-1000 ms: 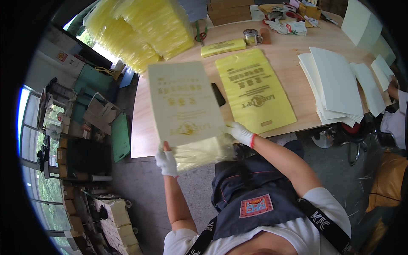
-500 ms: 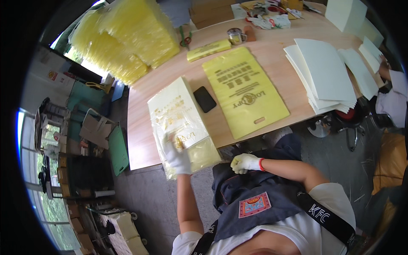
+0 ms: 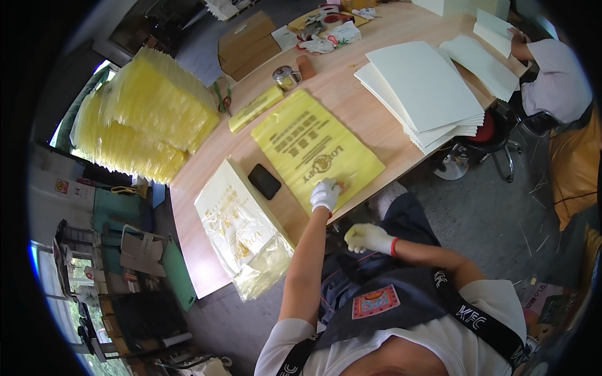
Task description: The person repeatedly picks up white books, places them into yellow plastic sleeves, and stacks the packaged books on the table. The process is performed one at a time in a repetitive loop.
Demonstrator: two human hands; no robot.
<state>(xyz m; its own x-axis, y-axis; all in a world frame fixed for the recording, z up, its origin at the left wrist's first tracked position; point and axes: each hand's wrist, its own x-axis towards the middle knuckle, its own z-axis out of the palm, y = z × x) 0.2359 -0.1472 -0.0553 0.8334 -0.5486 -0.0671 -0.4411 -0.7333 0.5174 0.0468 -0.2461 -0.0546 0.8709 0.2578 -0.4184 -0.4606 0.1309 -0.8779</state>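
Observation:
My left hand [image 3: 326, 194], in a white glove, lies on the near edge of a flat yellow printed plastic bag [image 3: 307, 138], by its handle hole. Its fingers reach out over the bag and look apart. My right hand [image 3: 370, 239], in a white glove with a red cuff and yellowish fingers, hovers over my lap with the fingers curled in; nothing shows in it. Left of the bag, a white board in a clear printed bag [image 3: 237, 229] overhangs the table's near edge. A black phone [image 3: 264, 182] lies between the two.
Bundled yellow bags [image 3: 147, 106] are heaped at the table's far left. A folded yellow bag [image 3: 256, 108], scissors [image 3: 222, 97] and a metal mug [image 3: 286, 78] lie beyond. White boards [image 3: 417, 88] are stacked at right, near another person [image 3: 555, 78] and a stool [image 3: 486, 147].
My left hand has moved right, from the clear-bagged board to the yellow bag. My right hand stays over my lap. The view has shifted toward the right.

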